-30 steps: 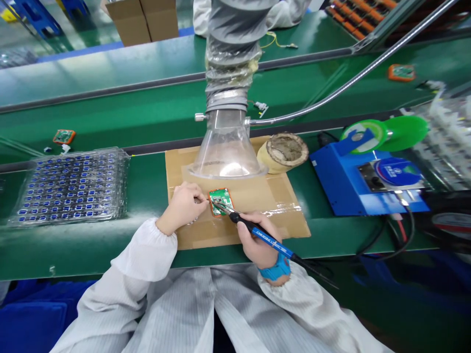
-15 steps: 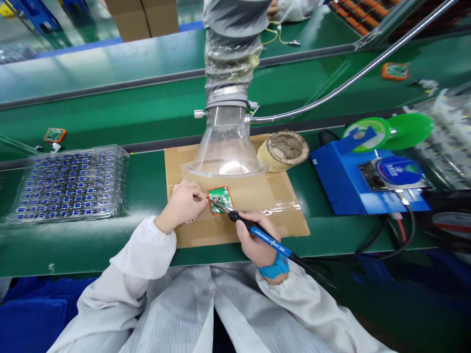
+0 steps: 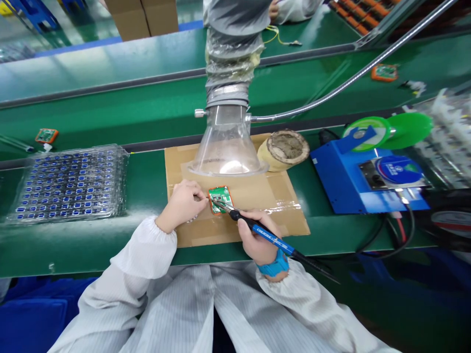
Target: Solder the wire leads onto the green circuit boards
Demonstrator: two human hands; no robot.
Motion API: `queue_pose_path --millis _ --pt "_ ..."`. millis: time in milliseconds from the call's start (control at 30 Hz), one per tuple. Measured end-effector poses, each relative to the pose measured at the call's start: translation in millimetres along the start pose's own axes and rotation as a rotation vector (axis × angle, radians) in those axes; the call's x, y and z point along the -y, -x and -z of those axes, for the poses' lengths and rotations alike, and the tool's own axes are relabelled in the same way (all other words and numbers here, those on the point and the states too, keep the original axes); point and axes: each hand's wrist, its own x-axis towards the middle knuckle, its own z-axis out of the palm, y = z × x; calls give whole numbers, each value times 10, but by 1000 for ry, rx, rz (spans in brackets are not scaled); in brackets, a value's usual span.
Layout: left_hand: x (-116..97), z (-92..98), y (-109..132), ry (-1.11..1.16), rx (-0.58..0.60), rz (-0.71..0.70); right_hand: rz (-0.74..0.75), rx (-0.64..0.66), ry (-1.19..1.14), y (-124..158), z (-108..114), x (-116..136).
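Note:
A green circuit board (image 3: 222, 194) in an orange frame lies on a taped cardboard sheet (image 3: 265, 196). My right hand (image 3: 259, 238) is closed round a blue and black soldering iron (image 3: 270, 237), whose metal tip rests over the board's left part. At the board's left edge, my left hand (image 3: 187, 203) is closed in a pinch close to the iron's tip. What those fingertips hold is too small to make out. Above the board hangs the clear funnel of a fume extractor (image 3: 228, 142).
Left stands a clear plastic tray (image 3: 69, 184) of small blue parts. A cream pot (image 3: 285, 151) sits behind the board. To the right is a blue soldering machine (image 3: 342, 181) with a green reel. Boards (image 3: 47, 136) lie on the green belt behind. Across it, a co-worker's sleeve (image 3: 296, 10) shows.
The boards on the belt have shifted left. Both my hands stay almost in place, with the iron's tip still at the circuit board.

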Motion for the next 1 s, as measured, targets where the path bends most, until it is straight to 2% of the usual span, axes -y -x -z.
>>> queue_pose_path --millis 533,733,800,933,1000 --pt "19 -10 -7 31 0 -9 7 -24 -67 -3 11 -20" --pt "5 2 4 17 3 11 -41 -209 -103 -72 102 -104" --pt "-7 23 8 -2 15 16 -7 -261 -52 -122 191 -150" --pt "-48 63 30 -93 69 -12 85 -480 77 -319 420 -268" --pt "-67 52 56 -158 68 -45 91 -549 116 -471 506 -323"
